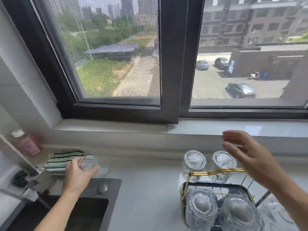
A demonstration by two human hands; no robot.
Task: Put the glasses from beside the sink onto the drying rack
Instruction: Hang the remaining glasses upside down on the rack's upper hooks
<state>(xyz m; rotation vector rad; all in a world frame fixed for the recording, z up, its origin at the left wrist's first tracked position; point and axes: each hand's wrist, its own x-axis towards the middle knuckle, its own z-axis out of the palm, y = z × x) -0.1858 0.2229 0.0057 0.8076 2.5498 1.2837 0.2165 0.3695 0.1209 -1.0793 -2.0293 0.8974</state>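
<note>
My left hand point(75, 176) grips a clear glass point(90, 165) on the counter just behind the dark sink point(106, 197), blurred by motion. A second glass seems to stand right behind it, but the blur leaves this unclear. At the right stands the drying rack point(216, 172), gold wire over a black tray point(236, 186). Several clear glasses sit upside down on it: two at the back point(194, 161) point(222, 160), two at the front point(201, 209) point(240, 214). My right hand point(250, 157) hovers open above the rack's back right glass, fingers spread, holding nothing.
A green-and-white striped cloth point(61, 161) lies behind my left hand. A pink bottle with a white cap point(26, 144) stands at the far left, near a metal tap point(25, 174). The window sill point(166, 127) runs along the back. Grey counter point(146, 189) separates sink and rack.
</note>
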